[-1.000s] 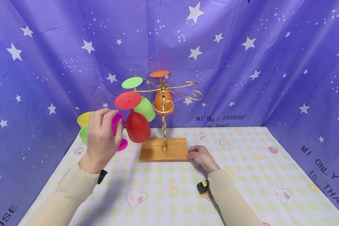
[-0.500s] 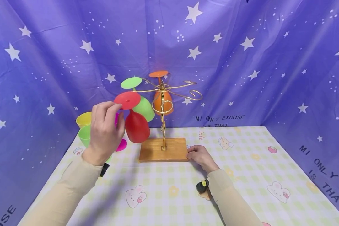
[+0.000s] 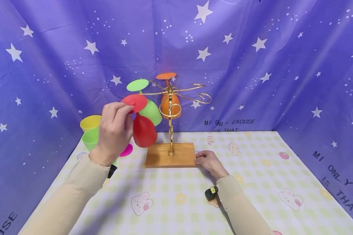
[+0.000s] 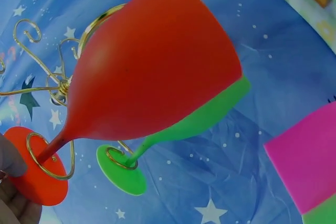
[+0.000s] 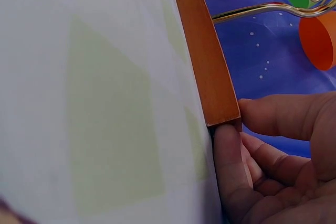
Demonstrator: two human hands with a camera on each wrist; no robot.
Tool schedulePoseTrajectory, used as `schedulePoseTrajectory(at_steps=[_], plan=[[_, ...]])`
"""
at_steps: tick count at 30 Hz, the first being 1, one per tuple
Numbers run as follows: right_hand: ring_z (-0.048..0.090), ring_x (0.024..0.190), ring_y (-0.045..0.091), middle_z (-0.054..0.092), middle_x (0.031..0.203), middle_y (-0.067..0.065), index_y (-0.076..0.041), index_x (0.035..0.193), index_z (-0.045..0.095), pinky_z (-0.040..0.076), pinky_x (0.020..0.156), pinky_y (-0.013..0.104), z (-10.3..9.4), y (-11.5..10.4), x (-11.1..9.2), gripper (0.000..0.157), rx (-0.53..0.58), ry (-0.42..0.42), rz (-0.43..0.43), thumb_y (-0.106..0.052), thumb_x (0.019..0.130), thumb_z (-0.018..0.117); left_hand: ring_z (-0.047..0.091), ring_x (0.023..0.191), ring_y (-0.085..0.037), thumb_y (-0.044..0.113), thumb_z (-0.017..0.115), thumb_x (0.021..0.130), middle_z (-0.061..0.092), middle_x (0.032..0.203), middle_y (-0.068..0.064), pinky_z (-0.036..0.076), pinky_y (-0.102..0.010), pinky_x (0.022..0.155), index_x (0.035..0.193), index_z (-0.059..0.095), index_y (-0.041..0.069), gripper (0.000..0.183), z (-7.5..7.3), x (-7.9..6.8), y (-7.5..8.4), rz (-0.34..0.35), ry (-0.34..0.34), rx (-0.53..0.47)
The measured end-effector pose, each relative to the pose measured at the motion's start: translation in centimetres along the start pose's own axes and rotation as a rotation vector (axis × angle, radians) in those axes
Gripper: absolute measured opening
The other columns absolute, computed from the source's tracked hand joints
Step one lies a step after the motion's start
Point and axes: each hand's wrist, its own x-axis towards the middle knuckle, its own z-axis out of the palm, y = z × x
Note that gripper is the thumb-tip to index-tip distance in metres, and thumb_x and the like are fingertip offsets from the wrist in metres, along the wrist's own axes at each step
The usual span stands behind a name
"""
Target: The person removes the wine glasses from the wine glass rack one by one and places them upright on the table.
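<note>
An upside-down red wine glass hangs from a curled gold wire hook of a glass rack, its stem inside the loop in the left wrist view. My left hand pinches the edge of its round foot, thumb on one face and fingers on the other. Behind it a green wine glass hangs the same way, and an orange one hangs at the back. My right hand grips the right end of the rack's wooden base, thumb on top and a finger against its side.
Left of the rack, partly behind my left hand, stand a yellow cup, a light green cup and a magenta glass with its foot on the table. Unloaded wire hooks reach out on the rack's right. A purple star curtain encloses the table.
My left hand has moved up and right from beside the red wine glass to its foot, where it now pinches the edge. The right hand stays on the wooden base.
</note>
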Motion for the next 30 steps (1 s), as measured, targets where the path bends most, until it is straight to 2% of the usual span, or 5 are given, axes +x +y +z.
schedulePoseTrajectory(at_steps=[4, 11, 17, 30], plan=[[0.061, 0.075, 0.017, 0.062, 0.091, 0.013, 0.007, 0.101, 0.062, 0.053, 0.070, 0.028, 0.00, 0.17, 0.06, 0.021, 0.003, -0.003, -0.014, 0.005, 0.080, 0.063, 0.055, 0.085, -0.038, -0.007, 0.055, 0.083, 0.059, 0.091, -0.022, 0.044, -0.046, 0.076, 0.094, 0.063, -0.008, 0.013, 0.31, 0.20, 0.07, 0.010, 0.003, -0.021], [0.058, 0.072, 0.016, 0.062, 0.085, 0.012, 0.007, 0.097, 0.062, 0.051, 0.066, 0.027, -0.03, 0.46, 0.23, 0.020, -0.004, 0.003, -0.044, 0.005, 0.077, 0.063, 0.055, 0.084, -0.037, -0.009, 0.056, 0.082, 0.060, 0.090, -0.021, 0.045, -0.046, 0.075, 0.093, 0.064, -0.006, 0.014, 0.52, 0.23, -0.07, 0.024, -0.006, 0.011], [0.059, 0.074, 0.016, 0.062, 0.088, 0.012, 0.007, 0.098, 0.062, 0.051, 0.067, 0.026, -0.02, 0.42, 0.19, 0.021, -0.002, 0.002, -0.039, 0.004, 0.078, 0.063, 0.055, 0.083, -0.037, -0.008, 0.055, 0.083, 0.060, 0.089, -0.021, 0.045, -0.046, 0.073, 0.094, 0.065, -0.005, 0.015, 0.64, 0.14, -0.25, 0.028, -0.001, 0.030], [0.058, 0.074, 0.017, 0.061, 0.091, 0.012, 0.006, 0.098, 0.062, 0.051, 0.067, 0.026, -0.03, 0.40, 0.18, 0.021, -0.005, 0.011, -0.035, 0.004, 0.078, 0.064, 0.057, 0.076, -0.036, -0.010, 0.059, 0.080, 0.060, 0.082, -0.018, 0.046, -0.045, 0.067, 0.088, 0.067, -0.002, 0.014, 0.98, 0.26, -0.34, 0.066, 0.076, 0.020]])
